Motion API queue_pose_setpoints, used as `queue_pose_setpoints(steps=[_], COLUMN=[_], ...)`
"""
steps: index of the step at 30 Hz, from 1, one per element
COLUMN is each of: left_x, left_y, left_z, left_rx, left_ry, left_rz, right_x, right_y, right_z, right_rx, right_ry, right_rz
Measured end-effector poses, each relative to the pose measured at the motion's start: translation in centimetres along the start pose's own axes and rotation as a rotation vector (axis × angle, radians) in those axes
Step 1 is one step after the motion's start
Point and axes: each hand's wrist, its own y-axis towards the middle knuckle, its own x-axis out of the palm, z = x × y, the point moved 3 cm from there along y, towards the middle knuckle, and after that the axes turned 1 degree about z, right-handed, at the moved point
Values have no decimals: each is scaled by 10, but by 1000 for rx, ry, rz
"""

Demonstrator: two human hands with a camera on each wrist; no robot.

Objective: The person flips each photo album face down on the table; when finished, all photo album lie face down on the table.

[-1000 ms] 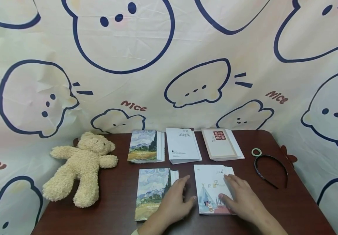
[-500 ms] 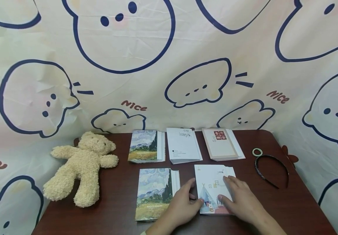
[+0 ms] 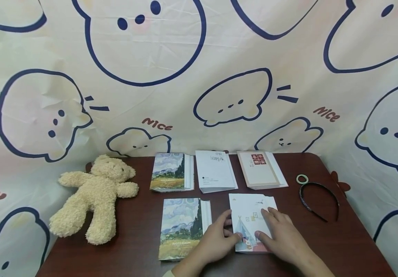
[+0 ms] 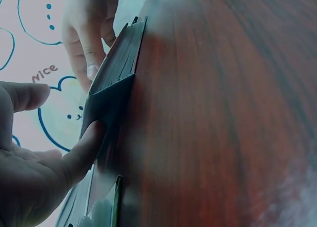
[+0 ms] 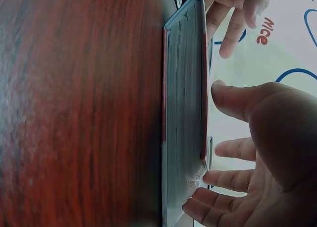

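A photo album with a tent drawing on its white cover (image 3: 245, 206) lies flat on the table, front right of centre. My left hand (image 3: 216, 239) is at its left side. In the left wrist view one finger (image 4: 90, 141) touches the dark spine (image 4: 110, 108), while the thumb stands apart from it. Over the cover's right part lies my right hand (image 3: 285, 235), fingers spread and relaxed. The right wrist view shows its thumb (image 5: 230, 99) above the cover and its fingertips near the page edges (image 5: 184, 83). Neither hand grips the album.
Left of the left hand lies a landscape photo album (image 3: 179, 223). Behind are another landscape album (image 3: 167, 173), a white album (image 3: 214, 169) and a beige one (image 3: 257, 169). A teddy bear (image 3: 96, 196) lies left; a green ring (image 3: 302, 179) and black headband (image 3: 302, 200) lie right.
My left hand has moved right and down, off the landscape album, to the tent album's left edge. The right hand has slid slightly left over the cover. The albums stay in place.
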Motion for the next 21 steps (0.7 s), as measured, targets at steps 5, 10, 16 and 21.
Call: queue_pose_setpoints(steps=[5, 10, 16, 21], left_x=[-3, -5, -6, -6], left_y=[0, -2, -3, -3], left_z=[3, 4, 2, 2], left_rx=[-24, -50, -74, -98], left_ry=[-48, -151, -300, -498], left_rz=[8, 8, 21, -13], right_x=[0, -1, -4, -5], right_y=[1, 1, 0, 0], right_z=[-2, -4, -4, -4], right_rx=[13, 24, 31, 37], right_ry=[-8, 2, 47, 85], right_rz=[-17, -41, -50, -56])
